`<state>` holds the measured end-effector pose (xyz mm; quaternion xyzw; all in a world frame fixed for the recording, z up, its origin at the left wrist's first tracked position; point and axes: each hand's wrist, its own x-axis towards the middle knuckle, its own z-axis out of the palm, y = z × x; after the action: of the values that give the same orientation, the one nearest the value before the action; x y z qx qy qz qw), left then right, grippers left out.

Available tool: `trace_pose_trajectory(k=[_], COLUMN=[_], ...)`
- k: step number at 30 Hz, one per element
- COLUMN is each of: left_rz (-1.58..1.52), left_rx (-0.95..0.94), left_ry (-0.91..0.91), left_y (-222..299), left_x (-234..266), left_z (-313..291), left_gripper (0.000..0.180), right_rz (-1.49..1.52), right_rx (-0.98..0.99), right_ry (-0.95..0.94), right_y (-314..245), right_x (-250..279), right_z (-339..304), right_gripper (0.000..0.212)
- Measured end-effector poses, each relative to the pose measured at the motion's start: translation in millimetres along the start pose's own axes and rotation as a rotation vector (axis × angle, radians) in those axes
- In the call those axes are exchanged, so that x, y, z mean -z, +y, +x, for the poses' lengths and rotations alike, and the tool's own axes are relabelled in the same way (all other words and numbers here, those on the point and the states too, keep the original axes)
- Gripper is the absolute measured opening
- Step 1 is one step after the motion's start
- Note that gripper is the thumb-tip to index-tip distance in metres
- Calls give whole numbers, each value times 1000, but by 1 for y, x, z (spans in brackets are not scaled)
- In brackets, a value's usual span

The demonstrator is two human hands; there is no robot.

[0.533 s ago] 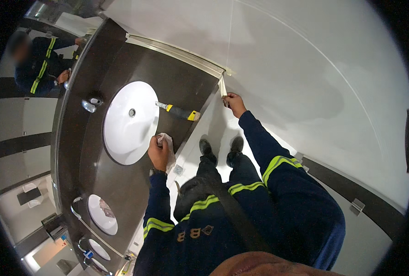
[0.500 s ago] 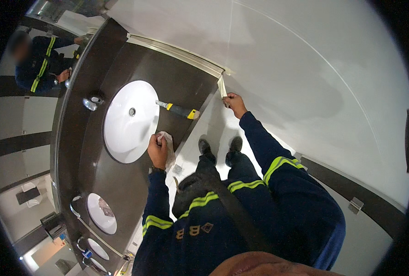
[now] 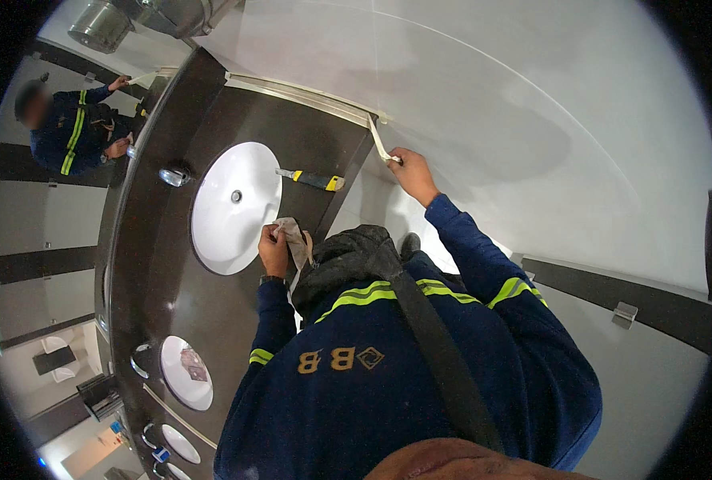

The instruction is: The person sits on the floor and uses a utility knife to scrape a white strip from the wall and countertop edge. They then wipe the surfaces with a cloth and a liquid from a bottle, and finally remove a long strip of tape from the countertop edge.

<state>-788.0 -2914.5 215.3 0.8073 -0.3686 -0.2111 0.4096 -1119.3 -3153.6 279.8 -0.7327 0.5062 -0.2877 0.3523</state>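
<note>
We list, from the grip outward:

Right grip [image 3: 414,176]: closed, fingertips pinching the free end of one cream tape strip [image 3: 382,146]; the strip's other end meets the corner of the dark surface [image 3: 212,312], against the pale wall [image 3: 484,104].

Left grip [image 3: 274,254]: closed on one crumpled whitish cloth or paper [image 3: 292,232], beside the nearest basin; we cannot tell which material.

Bag: one, black, at the waist [image 3: 356,264], on one shoulder strap [image 3: 444,352]; contents hidden from us.

Scraper: one, yellow-and-black handle [image 3: 316,179], lying on the surface, its blade reaching the nearest basin's rim.

Basins: we count four, white, in a row. Nearest, large oval [image 3: 218,228]: one drain [image 3: 236,196], no loose contents. Second [image 3: 178,390]: one crumpled pinkish-grey item [image 3: 194,364]. Third [image 3: 182,445] and fourth, cut off: contents unclear to us.

Mirror [image 3: 40,224]: one, reflecting one person.
</note>
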Motion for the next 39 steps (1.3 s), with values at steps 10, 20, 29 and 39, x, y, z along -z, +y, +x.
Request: trace_pose_trajectory(k=[10,20,29,39], left_rz=[-9,-24,41,11], left_rx=[-52,34,25,6], left_ry=[-87,-77,-70,-69], left_y=[-12,-23,-20,-17], left_x=[4,6,4,5], left_z=[11,17,17,14], left_gripper=[29,29,32,32], right_rz=[-151,-172,-123,8], right_rx=[184,297,432,594], right_ry=[-29,-148,-202,-216], right_y=[-55,-127,-188,-240], right_x=[-21,-34,-55,-73], right_z=[6,6,1,-4], right_gripper=[21,20,20,18])
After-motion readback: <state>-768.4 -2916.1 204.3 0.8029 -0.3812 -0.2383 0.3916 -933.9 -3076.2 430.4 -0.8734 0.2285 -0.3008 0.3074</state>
